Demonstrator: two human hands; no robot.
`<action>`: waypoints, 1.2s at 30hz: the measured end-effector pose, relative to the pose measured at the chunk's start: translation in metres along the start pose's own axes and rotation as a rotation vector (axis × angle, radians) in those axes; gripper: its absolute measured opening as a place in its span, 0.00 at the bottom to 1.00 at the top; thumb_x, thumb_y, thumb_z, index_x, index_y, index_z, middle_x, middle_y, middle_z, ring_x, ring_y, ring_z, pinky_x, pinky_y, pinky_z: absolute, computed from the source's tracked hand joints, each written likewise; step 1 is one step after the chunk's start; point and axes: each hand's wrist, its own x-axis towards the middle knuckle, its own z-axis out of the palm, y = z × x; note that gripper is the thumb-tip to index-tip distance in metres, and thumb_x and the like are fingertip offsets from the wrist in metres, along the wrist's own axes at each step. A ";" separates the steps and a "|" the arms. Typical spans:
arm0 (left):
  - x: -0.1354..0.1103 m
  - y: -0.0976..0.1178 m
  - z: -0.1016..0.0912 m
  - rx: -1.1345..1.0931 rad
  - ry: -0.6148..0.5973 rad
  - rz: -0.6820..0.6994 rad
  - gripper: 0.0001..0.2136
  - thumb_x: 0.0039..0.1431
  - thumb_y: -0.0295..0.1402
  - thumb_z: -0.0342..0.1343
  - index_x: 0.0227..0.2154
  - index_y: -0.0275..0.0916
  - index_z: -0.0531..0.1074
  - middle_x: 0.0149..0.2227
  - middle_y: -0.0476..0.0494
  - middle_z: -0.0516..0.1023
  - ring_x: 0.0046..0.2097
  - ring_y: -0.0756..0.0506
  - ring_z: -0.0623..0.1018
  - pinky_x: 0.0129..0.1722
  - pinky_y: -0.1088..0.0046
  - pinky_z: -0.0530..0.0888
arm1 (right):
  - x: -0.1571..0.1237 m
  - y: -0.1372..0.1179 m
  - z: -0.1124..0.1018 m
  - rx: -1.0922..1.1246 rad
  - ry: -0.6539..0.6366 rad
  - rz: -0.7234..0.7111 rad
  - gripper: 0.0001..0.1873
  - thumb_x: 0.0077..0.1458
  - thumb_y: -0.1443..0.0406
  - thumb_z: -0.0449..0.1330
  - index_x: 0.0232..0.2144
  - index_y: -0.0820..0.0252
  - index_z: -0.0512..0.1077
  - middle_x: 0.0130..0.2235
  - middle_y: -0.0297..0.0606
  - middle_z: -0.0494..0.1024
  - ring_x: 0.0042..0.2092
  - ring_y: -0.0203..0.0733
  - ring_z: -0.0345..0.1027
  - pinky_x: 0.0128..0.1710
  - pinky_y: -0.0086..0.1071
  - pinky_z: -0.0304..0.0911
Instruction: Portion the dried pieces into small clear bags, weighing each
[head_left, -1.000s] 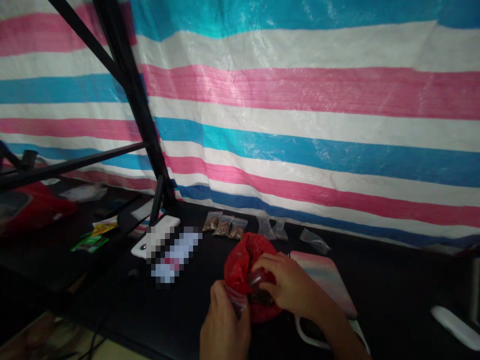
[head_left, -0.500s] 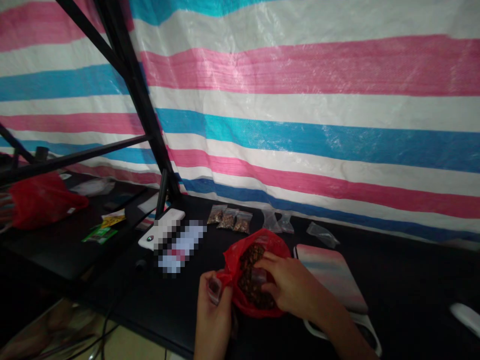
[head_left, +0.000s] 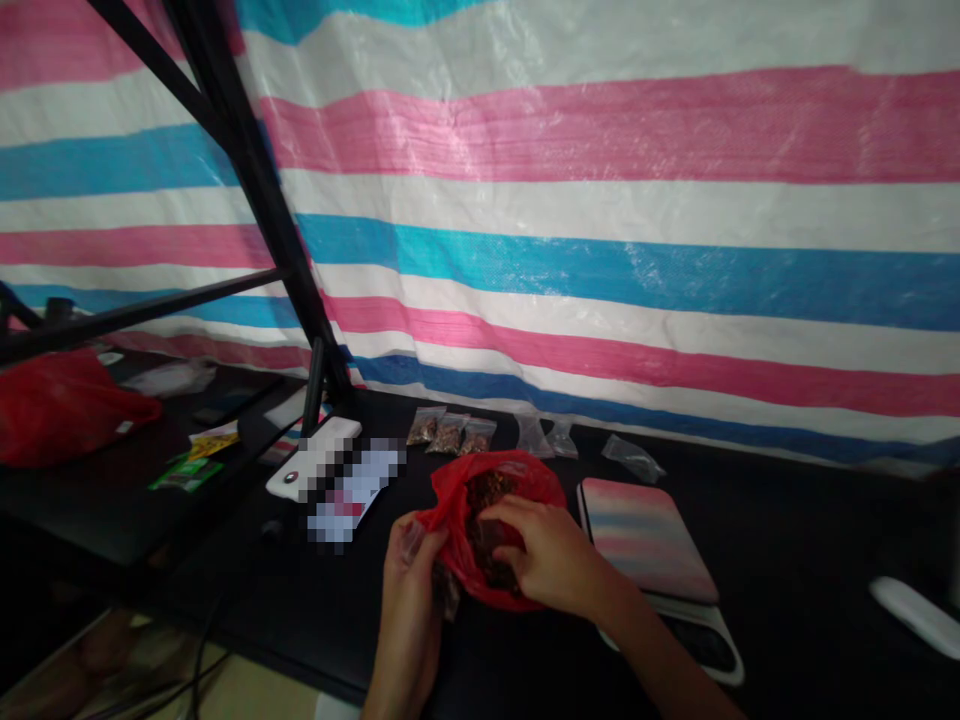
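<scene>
L hand pinched red bag's rim + clear baggie, seemingly part-filled; R hand pinched clear scoop in red bag, near ctr. 3 filled pkts sat far, done; empties to their R, not yet filled.

Left fingers gripping red bag, right fingers inside holding clear object, possibly cup
</scene>
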 end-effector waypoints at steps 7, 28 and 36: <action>-0.008 0.002 -0.019 0.437 0.189 0.465 0.15 0.56 0.44 0.61 0.41 0.42 0.69 0.43 0.44 0.75 0.45 0.43 0.76 0.45 0.67 0.74 | 0.003 0.002 -0.002 0.254 0.031 -0.001 0.21 0.53 0.72 0.61 0.49 0.52 0.76 0.45 0.35 0.82 0.42 0.43 0.75 0.44 0.34 0.66; 0.002 -0.034 -0.023 0.754 -0.164 0.561 0.15 0.61 0.40 0.56 0.48 0.41 0.74 0.47 0.38 0.81 0.48 0.38 0.80 0.50 0.57 0.77 | -0.008 -0.032 0.001 -0.014 0.105 -0.382 0.30 0.52 0.79 0.54 0.54 0.53 0.72 0.52 0.42 0.71 0.53 0.45 0.67 0.56 0.38 0.64; 0.001 -0.031 -0.021 0.728 -0.163 0.497 0.14 0.63 0.40 0.55 0.49 0.41 0.71 0.46 0.39 0.79 0.46 0.41 0.80 0.48 0.62 0.77 | -0.005 -0.013 -0.014 0.058 0.167 -0.313 0.21 0.63 0.73 0.51 0.55 0.54 0.69 0.54 0.42 0.71 0.54 0.43 0.67 0.55 0.36 0.63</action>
